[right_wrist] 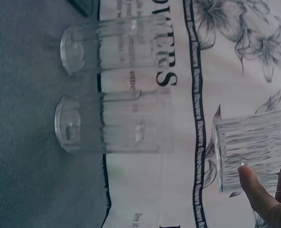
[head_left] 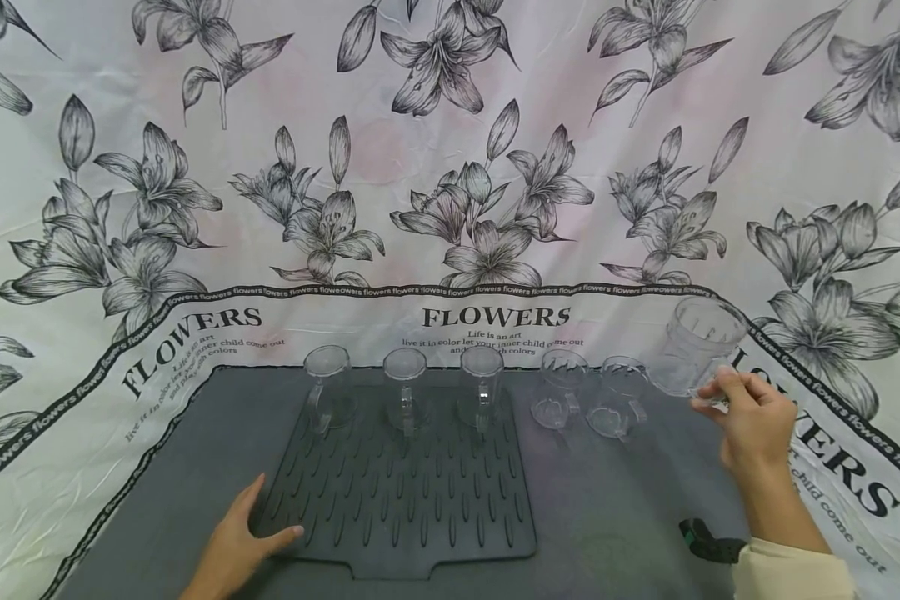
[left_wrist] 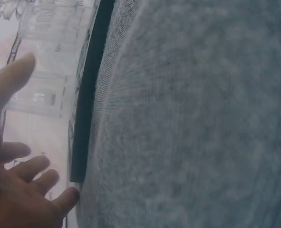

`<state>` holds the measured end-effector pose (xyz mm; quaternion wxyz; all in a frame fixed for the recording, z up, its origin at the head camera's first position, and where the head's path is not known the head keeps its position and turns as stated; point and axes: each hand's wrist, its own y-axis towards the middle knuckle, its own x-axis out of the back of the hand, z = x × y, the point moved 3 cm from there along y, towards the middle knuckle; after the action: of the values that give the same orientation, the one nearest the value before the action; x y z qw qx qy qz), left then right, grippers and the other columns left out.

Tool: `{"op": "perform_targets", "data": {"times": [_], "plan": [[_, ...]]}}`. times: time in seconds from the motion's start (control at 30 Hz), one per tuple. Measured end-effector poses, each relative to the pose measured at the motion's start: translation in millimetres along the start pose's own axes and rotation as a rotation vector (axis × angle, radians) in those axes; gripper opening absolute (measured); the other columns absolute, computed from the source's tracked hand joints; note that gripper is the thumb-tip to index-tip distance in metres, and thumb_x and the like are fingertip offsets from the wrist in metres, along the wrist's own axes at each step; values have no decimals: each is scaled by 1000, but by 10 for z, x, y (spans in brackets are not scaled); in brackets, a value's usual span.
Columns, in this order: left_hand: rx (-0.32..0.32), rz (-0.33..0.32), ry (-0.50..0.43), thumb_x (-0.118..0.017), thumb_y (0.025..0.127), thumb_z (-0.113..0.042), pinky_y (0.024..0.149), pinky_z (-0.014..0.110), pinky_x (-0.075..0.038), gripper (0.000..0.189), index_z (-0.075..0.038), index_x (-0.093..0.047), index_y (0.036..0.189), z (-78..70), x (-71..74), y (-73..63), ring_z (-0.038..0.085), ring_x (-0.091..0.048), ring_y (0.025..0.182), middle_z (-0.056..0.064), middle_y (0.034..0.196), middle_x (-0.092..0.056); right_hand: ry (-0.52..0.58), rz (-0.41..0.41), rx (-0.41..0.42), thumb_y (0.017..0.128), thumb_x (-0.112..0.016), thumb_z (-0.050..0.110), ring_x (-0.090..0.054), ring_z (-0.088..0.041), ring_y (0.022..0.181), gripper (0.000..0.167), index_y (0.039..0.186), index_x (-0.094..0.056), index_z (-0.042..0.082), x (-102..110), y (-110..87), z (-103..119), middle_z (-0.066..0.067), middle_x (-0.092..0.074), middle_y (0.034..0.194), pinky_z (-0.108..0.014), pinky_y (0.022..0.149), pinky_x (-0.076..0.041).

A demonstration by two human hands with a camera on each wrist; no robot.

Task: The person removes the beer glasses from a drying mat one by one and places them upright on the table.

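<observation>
A clear glass mug (head_left: 693,346) is raised above the back right of the table; my right hand (head_left: 757,417) grips it at the handle side. In the right wrist view, the thumb (right_wrist: 252,183) presses against this mug's ribbed wall. My left hand (head_left: 236,533) hovers by the near left corner of the dark drying mat (head_left: 397,500), thumb and fingers spread, holding nothing. Along the mat's far end stand three clear mugs, a left one (head_left: 327,392), a middle one (head_left: 405,387) and a right one (head_left: 482,387), their handles facing me.
Two more clear mugs, one nearer the mat (head_left: 560,392) and one farther right (head_left: 617,400), stand on the grey table (head_left: 592,517). A flower-printed cloth (head_left: 495,250) rises behind the table. A small black object (head_left: 708,546) shows beside the right wrist.
</observation>
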<state>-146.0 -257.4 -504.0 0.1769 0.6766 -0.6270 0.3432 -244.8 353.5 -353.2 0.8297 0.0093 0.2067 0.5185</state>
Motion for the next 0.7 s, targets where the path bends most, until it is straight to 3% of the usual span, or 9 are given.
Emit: {"op": "perform_targets", "data": {"times": [0.2,0.43,0.7], "plan": [[-38,31,63,-78,76,-51,101,67,-25,116,12,-13,148,88,-56,39,56,-18,132,40,147,-16,-3,-35,-21,93,-65,13,-63,-17,67,25,81,-63,-9,117,133,-121,-9,-56,78,-30,57,-57],[-87,59,59,-80,76,-46,100,68,-26,113,19,-16,144,127,-105,49,59,-20,131,45,143,-18,42,-135,-63,92,-66,7,-63,-17,60,17,82,-67,-6,248,263,-329,-9,-61,67,-30,50,-56],[-103,64,63,-82,74,-43,100,68,-26,114,21,-17,142,111,-106,55,60,-19,130,46,142,-19,-8,-156,-129,93,-64,9,-62,-15,56,30,67,-61,-5,344,403,-572,-7,-61,62,-28,46,-55]]}}
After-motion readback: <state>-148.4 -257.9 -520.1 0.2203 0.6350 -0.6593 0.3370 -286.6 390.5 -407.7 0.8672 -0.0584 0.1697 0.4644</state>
